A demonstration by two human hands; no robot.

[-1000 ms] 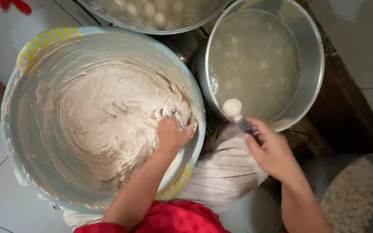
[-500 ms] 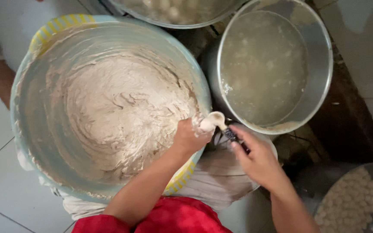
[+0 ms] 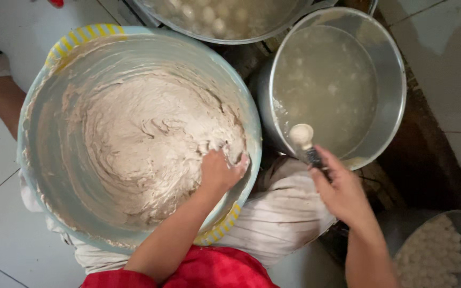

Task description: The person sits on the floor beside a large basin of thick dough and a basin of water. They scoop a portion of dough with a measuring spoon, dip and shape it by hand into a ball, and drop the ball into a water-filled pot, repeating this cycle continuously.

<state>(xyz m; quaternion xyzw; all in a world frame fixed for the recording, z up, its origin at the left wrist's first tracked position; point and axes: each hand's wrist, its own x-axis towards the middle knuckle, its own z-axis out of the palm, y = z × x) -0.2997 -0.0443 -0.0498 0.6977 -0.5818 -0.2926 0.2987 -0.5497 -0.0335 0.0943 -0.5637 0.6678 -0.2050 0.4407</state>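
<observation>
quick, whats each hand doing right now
Left hand: closed on a grab of dough in the big basin.
Right hand: closed on a spoon over the metal pot.

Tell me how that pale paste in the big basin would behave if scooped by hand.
The paste looks soft and sticky: it smears the basin wall and holds swirl ridges. Likely heavy, clinging to the left hand pressed into it. Probably sags rather than keeps shape.
</observation>
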